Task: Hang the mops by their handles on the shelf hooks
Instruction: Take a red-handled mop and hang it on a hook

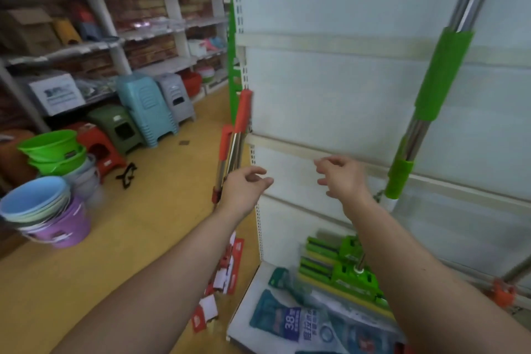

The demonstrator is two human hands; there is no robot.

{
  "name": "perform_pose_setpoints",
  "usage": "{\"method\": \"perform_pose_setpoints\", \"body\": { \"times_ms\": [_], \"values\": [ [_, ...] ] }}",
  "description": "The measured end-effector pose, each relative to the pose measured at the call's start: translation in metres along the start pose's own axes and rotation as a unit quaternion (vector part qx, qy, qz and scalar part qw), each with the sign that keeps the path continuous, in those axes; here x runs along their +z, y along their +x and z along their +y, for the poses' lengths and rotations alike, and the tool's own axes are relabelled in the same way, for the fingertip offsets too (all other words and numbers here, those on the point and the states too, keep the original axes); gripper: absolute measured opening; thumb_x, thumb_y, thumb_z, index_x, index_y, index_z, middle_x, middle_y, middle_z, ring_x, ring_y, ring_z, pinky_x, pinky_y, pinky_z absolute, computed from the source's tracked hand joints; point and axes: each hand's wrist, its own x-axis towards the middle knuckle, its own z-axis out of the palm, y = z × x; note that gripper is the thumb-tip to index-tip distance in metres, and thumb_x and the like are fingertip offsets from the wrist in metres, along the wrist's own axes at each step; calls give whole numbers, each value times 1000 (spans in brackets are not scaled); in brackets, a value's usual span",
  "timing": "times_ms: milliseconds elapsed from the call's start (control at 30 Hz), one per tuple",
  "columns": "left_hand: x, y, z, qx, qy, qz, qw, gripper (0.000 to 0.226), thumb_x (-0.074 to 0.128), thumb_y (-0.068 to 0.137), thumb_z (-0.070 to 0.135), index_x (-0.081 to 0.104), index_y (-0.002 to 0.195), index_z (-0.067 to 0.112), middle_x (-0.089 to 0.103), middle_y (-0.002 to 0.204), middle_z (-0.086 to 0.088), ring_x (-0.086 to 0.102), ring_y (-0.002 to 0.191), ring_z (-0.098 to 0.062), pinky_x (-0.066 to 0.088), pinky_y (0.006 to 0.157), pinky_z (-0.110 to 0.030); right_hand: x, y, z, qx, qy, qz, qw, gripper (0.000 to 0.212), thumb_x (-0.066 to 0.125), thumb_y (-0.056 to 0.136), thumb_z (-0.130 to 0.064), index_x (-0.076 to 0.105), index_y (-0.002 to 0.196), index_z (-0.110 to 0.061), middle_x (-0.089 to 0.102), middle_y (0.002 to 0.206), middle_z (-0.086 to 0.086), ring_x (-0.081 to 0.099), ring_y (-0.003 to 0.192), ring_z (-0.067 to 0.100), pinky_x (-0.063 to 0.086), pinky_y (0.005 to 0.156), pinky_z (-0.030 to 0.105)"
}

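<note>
The white base shelf (253,293) carries teal packets (287,322) and green sponge mop heads (339,264), which a low arm could knock. Above, the left hand (244,190) and right hand (343,178) hover with loosely curled fingers, holding nothing. The orange-handled mops (234,141) lean at the shelf corner behind the left hand; a careless brush could tip them onto the yellow floor (115,238). The green mop handle (442,72) rests against the white back panel (344,95); no hook shows. Beyond, stacked basins (37,201) and plastic stools (146,106) crowd the aisle.
</note>
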Motion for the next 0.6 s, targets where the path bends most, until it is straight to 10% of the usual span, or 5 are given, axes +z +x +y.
{"method": "perform_pose_setpoints", "body": {
  "times_ms": [600],
  "values": [
    [-178, 166, -123, -46, -2, -19, 999, 14, 80, 86, 24, 72, 97, 23, 71, 95, -6, 69, 87, -22, 46, 70, -28, 248, 40, -17, 71, -35, -2, 997, 30, 74, 93, -30, 70, 119, -17, 75, 110, 4, 76, 90, 22, 58, 73, 34]
  ]
}}
